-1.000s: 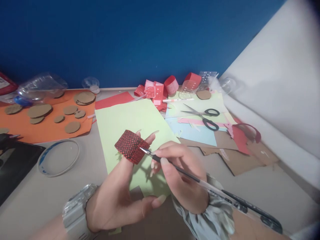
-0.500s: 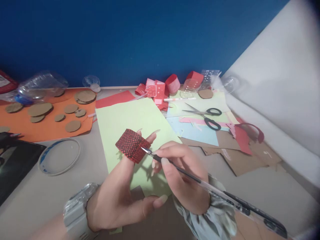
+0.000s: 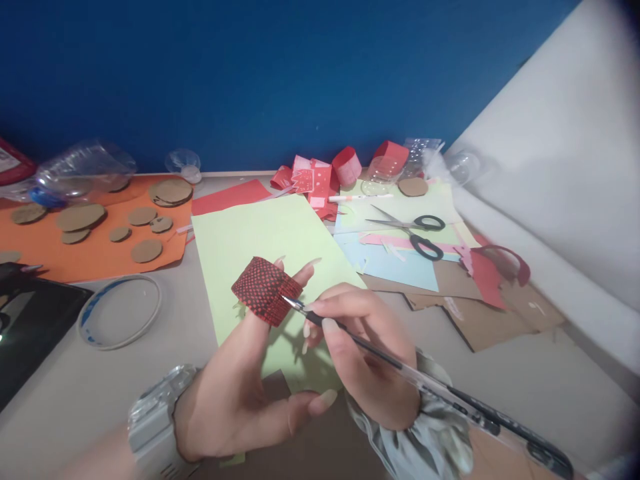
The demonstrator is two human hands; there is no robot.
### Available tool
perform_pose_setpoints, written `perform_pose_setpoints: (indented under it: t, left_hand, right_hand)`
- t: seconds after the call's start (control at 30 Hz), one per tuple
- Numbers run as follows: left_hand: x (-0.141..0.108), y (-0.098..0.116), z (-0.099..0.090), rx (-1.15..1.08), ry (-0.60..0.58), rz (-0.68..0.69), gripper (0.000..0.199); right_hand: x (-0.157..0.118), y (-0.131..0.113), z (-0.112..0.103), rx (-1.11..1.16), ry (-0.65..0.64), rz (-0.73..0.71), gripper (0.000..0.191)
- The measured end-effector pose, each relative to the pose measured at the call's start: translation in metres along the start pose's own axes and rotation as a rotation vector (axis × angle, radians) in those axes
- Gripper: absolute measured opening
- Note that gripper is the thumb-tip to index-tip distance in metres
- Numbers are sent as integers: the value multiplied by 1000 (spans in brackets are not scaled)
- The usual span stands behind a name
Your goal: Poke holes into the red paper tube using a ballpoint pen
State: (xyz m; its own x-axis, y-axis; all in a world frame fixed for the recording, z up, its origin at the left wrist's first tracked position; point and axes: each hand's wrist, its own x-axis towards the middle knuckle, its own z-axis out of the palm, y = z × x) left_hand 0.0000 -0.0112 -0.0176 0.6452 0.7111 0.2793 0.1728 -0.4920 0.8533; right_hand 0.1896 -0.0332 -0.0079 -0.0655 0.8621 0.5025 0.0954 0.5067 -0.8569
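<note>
A red paper band with a black checkered pattern (image 3: pixel 263 288) sits around the outstretched fingers of my left hand (image 3: pixel 240 393), which holds it up from inside. That hand's thumb is stretched out, away from the band. My right hand (image 3: pixel 367 347) pinches a clear-barrelled black pen (image 3: pixel 380 350) near its point. The pen's tip meets the band's right part, or is very close to it. Beneath both hands lies a pale green sheet of paper (image 3: pixel 250 230).
On the right, black-handled scissors (image 3: pixel 417 233) lie on coloured papers above cardboard pieces (image 3: pixel 500 320). Cardboard discs (image 3: pixel 147 251) rest on orange paper (image 3: pixel 100 261) at left, near a tape ring (image 3: pixel 159 303) and a black device (image 3: pixel 40 333). Red paper rings (image 3: pixel 346 167) stand by the blue wall.
My hands, the band and the pen look almost the same. The view has shifted very slightly.
</note>
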Motion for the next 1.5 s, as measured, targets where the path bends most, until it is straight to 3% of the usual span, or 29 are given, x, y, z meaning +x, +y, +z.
perform_pose_setpoints:
  t: [0.17, 0.37, 0.63, 0.8, 1.5]
  left_hand:
    - [-1, 3, 1, 0, 14, -51, 105]
    - [0, 2, 0, -14, 5, -30, 105]
    - [2, 1, 1, -6, -6, -24, 106]
    - [3, -1, -1, -25, -17, -12, 110]
    - [0, 2, 6, 132, 46, -46, 106]
  right_hand:
    - [2, 1, -1, 19, -50, -83, 28]
    - [-1, 1, 0, 17, -14, -1, 25]
    - [-1, 1, 0, 15, -30, -1, 24]
    - [0, 2, -1, 12, -77, -78, 24]
    - [-1, 2, 1, -11, -33, -61, 21]
